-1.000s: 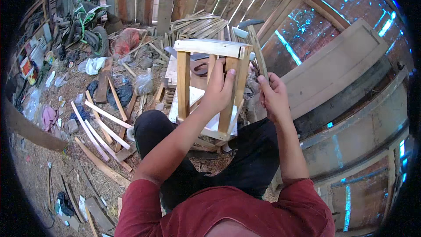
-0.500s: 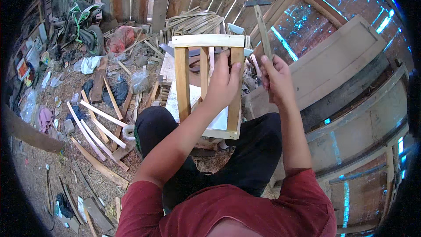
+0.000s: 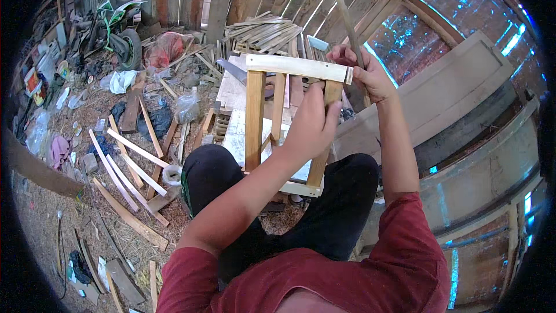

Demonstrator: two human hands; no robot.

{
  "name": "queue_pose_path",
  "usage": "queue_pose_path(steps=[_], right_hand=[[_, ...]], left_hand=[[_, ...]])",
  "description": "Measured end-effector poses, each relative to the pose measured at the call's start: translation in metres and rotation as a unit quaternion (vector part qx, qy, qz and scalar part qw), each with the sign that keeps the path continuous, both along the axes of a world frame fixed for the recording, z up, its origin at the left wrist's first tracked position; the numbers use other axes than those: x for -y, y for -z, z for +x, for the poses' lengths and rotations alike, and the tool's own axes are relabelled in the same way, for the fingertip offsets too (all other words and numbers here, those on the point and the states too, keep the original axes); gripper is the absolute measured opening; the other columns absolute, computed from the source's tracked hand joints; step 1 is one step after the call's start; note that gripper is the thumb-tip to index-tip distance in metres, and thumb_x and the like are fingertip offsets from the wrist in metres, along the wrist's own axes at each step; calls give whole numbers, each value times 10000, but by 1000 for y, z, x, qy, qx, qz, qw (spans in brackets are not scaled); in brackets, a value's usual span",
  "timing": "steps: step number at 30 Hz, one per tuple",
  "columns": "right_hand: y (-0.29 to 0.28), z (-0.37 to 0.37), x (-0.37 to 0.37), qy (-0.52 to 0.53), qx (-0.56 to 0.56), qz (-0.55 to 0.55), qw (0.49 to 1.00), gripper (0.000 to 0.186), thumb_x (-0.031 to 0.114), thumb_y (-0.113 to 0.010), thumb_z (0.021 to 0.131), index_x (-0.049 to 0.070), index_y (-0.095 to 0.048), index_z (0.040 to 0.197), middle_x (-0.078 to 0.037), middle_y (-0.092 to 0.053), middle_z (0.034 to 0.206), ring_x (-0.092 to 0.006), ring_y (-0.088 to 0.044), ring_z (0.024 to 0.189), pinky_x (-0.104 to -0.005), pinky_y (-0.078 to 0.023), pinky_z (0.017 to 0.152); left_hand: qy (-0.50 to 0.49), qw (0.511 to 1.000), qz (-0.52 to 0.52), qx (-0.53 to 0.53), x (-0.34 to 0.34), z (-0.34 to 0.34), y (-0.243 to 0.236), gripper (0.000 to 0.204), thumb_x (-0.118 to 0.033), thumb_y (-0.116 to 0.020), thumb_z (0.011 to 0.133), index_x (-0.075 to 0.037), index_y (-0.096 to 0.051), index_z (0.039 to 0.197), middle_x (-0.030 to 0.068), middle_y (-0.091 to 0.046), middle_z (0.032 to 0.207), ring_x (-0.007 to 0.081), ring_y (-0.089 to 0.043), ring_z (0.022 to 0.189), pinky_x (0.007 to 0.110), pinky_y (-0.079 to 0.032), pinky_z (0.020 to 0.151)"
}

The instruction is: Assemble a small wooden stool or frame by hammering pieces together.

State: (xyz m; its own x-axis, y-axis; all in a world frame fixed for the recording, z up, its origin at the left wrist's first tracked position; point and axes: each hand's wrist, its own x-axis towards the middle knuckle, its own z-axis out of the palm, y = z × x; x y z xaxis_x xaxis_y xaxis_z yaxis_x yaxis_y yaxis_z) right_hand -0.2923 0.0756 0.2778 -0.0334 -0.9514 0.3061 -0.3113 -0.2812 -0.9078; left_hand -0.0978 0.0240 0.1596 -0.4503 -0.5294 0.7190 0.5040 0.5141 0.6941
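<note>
My left hand (image 3: 315, 122) grips the right upright of a small wooden frame (image 3: 255, 119), which has honey-coloured slats and a pale curved top rail (image 3: 295, 66), held in front of my knees. My right hand (image 3: 362, 69) is closed on the handle of a hammer (image 3: 341, 6), just behind the rail's right end; the hammer head points up and away from me. Behind the frame, a saw blade (image 3: 231, 69) lies on a low work surface with a white board (image 3: 234, 133).
Curved wooden strips (image 3: 136, 159), plastic bags and scraps litter the dirt floor at left, with a small motorbike (image 3: 116, 23) beyond. Stacked slats (image 3: 263, 32) lie by the plank wall. Long panels (image 3: 423, 98) are at right; a bent board (image 3: 46, 168) is at far left.
My right hand has risen and moved away from me with the hammer. The frame and my left hand have shifted a little to the right and, since half a second ago, lower in the view.
</note>
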Motion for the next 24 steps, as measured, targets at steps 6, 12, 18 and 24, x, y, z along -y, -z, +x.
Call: queue_pose_path(steps=[6, 12, 18, 24], right_hand=[[5, 20, 12, 44, -45, 53, 997, 731, 490, -921, 849, 26, -625, 1331, -72, -711, 1279, -178, -614, 1241, -357, -448, 1143], [-1, 41, 27, 63, -111, 26, 992, 499, 409, -884, 920, 46, -613, 1128, -106, -729, 1246, -173, -628, 1160, -352, -479, 1094], [-17, 80, 52, 141, -173, 64, 973, 469, 403, -831, 980, 47, -649, 1226, -41, -718, 1145, -117, -665, 1036, -304, -555, 922], [-23, 92, 60, 163, -210, 29, 964, 483, 464, -878, 911, 50, -653, 1017, 28, -634, 830, -100, -602, 734, -283, -514, 657]], left_hand=[[-125, 988, -38, 76, -3, 5, 5, 578, -157, -709, 979, 106, -361, 1358, 378, -541, 1122, 581, -613, 1005, 611, -527, 828], [-151, 986, -37, 63, 9, 17, 9, 527, -76, -673, 957, 107, -359, 1338, 360, -512, 1139, 585, -530, 1078, 610, -447, 932], [-85, 996, 31, 3, 28, 41, -1, 568, -64, -635, 1005, 56, -335, 1472, 253, -523, 1320, 369, -567, 1253, 466, -428, 1117], [113, 958, 225, -139, 31, 28, 11, 374, -112, -627, 1056, 0, -399, 1331, 126, -570, 1224, 175, -578, 1167, 354, -478, 1017]])
